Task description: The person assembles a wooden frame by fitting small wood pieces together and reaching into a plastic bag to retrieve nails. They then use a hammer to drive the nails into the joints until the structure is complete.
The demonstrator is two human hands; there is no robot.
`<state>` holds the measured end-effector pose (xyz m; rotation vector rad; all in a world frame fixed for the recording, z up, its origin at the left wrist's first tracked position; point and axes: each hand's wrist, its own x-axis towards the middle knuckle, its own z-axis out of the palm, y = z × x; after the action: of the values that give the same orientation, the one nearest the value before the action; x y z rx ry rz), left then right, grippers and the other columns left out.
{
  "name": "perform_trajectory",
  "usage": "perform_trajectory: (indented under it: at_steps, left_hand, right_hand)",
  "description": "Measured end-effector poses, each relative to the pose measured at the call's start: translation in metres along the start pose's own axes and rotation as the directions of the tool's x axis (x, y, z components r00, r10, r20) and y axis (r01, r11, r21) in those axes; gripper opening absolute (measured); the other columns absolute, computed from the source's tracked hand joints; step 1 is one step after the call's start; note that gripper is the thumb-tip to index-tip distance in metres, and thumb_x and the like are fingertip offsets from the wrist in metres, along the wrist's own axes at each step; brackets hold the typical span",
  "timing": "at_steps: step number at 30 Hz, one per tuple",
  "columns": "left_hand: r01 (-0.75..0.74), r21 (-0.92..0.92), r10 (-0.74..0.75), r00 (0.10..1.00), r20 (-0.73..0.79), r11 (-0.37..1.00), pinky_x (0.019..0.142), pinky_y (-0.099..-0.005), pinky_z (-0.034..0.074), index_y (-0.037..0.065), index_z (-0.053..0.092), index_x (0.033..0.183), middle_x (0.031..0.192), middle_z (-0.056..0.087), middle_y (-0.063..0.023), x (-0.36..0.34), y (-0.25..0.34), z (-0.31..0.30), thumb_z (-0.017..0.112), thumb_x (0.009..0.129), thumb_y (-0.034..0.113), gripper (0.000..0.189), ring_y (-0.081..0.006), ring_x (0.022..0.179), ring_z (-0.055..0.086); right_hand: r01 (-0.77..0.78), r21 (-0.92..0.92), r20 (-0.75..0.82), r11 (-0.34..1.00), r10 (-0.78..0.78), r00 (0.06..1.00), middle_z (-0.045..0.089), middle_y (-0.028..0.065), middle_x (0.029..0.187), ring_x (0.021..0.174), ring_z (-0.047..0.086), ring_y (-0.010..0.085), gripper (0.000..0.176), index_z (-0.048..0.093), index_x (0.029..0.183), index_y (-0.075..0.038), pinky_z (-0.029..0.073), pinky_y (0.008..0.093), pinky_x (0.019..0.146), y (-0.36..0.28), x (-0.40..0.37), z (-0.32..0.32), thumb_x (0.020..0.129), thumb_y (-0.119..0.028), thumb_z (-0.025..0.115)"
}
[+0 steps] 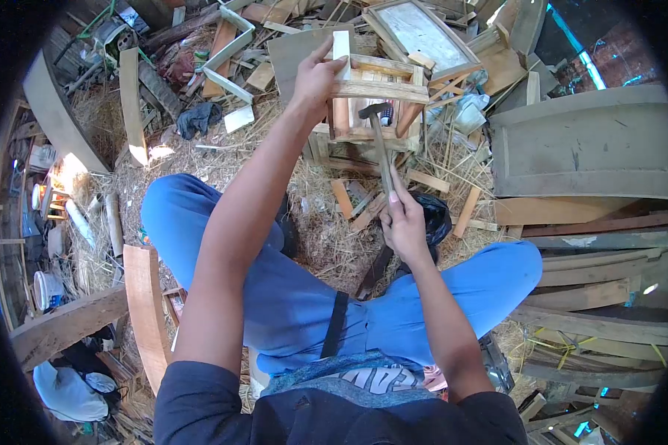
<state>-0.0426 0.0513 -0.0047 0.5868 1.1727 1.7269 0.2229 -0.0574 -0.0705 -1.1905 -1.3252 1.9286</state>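
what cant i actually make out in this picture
All in the head view:
- Grip end of the hammer: covered by the right hand.
- Whether the hammer touches the wooden frame: one view, no clear depth.
- Dark item showing through the frame: too small, beside the hammer head.
- Full shirt lettering: partly lost in folds.

Your left hand (319, 80) is hiding the ten-o'clock corner of the wooden frame (386, 90); your right hand (404, 224) is covering part of the hammer (381, 145). At six o'clock, your dark shirt (341, 417) is being cut off.
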Motion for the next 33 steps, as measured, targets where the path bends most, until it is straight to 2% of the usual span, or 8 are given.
perform_trajectory:
  at_steps: [5,11,14,21,23,28,30,33]
  left_hand:
    - [-0.019,0.002,0.019,1.0,0.018,1.0,0.092,-0.0381,0.06,0.005,0.037,0.157,0.138,0.059,-0.0208,-0.003,0.002,0.002,0.052,0.1,-0.001,0.058,-0.0259,0.113,0.068]
    - [-0.026,0.014,0.026,1.0,0.01,1.0,0.091,-0.0379,0.06,0.005,0.037,0.157,0.136,0.06,-0.0205,-0.001,-0.001,0.001,0.052,0.1,-0.002,0.059,-0.026,0.111,0.069]
    - [-0.039,0.019,0.039,0.999,0.021,0.999,0.09,-0.0373,0.061,0.005,0.037,0.157,0.134,0.061,-0.0203,0.005,-0.005,-0.003,0.052,0.1,-0.002,0.059,-0.0258,0.108,0.07]
    - [-0.036,0.008,0.035,0.999,0.03,0.999,0.084,-0.0366,0.061,0.004,0.033,0.158,0.119,0.068,-0.018,0.002,-0.004,-0.004,0.052,0.1,-0.002,0.061,-0.0234,0.1,0.071]
    - [-0.012,0.043,0.011,1.0,0.01,0.999,0.082,-0.0357,0.06,0.004,0.032,0.159,0.109,0.071,-0.0154,0.002,-0.003,-0.003,0.052,0.101,-0.001,0.062,-0.0221,0.096,0.071]
    - [-0.037,0.004,0.037,0.999,0.028,0.999,0.082,-0.0346,0.06,0.004,0.031,0.16,0.104,0.072,-0.0139,0.001,-0.001,0.0,0.052,0.101,0.0,0.062,-0.0214,0.093,0.071]
    - [-0.024,0.0,0.024,0.999,0.026,1.0,0.083,-0.0345,0.06,0.004,0.03,0.16,0.104,0.072,-0.0142,-0.002,-0.001,0.0,0.052,0.101,0.0,0.063,-0.0215,0.093,0.071]
    - [-0.031,0.006,0.031,0.999,0.023,0.999,0.083,-0.0351,0.06,0.004,0.03,0.16,0.107,0.071,-0.0156,-0.002,-0.001,0.0,0.052,0.101,0.0,0.063,-0.0217,0.094,0.071]
  right_hand:
    - [0.163,-0.534,0.044,0.83,-0.166,0.985,0.066,0.0126,0.092,0.071,0.062,0.0142,0.051,0.041,0.157,-0.018,0.05,0.0288,0.069,-0.005,-0.03,-0.006,0.108,-0.01,0.048]
    - [0.377,-0.551,0.066,0.745,-0.411,0.909,0.057,0.0289,0.138,0.117,0.062,0.044,0.053,0.041,0.156,-0.016,0.052,0.0339,0.083,-0.013,-0.035,0.003,0.105,-0.004,0.046]
    - [0.462,-0.581,0.089,0.671,-0.511,0.855,0.06,0.0271,0.135,0.066,0.049,0.0141,0.058,0.042,0.156,-0.014,0.048,0.0284,0.067,-0.007,-0.028,0.007,0.1,0.003,0.044]
    - [0.453,-0.599,0.1,0.661,-0.5,0.86,0.059,0.0283,0.135,0.078,0.067,0.0194,0.059,0.042,0.156,-0.013,0.051,0.0307,0.074,-0.001,-0.024,0.008,0.1,0.004,0.045]
    - [0.479,-0.582,0.126,0.658,-0.509,0.852,0.064,0.0316,0.124,0.108,0.064,0.0493,0.06,0.038,0.158,-0.017,0.055,0.0422,0.086,0.002,-0.023,0.009,0.102,0.0,0.049]
    - [0.398,-0.627,0.154,0.67,-0.394,0.906,0.067,0.0317,0.118,0.102,0.067,0.0477,0.062,0.038,0.158,-0.017,0.056,0.0415,0.082,-0.002,-0.023,0.01,0.1,0.003,0.049]
    - [0.45,-0.595,0.114,0.666,-0.484,0.868,0.061,0.0292,0.131,0.075,0.067,0.0293,0.055,0.043,0.155,-0.013,0.052,0.0299,0.076,-0.004,-0.025,0.011,0.102,0.001,0.047]
    - [0.507,-0.603,0.11,0.616,-0.565,0.818,0.059,0.0296,0.135,0.085,0.072,0.031,0.054,0.043,0.155,-0.013,0.053,0.0308,0.078,0.004,-0.022,0.01,0.103,0.001,0.046]
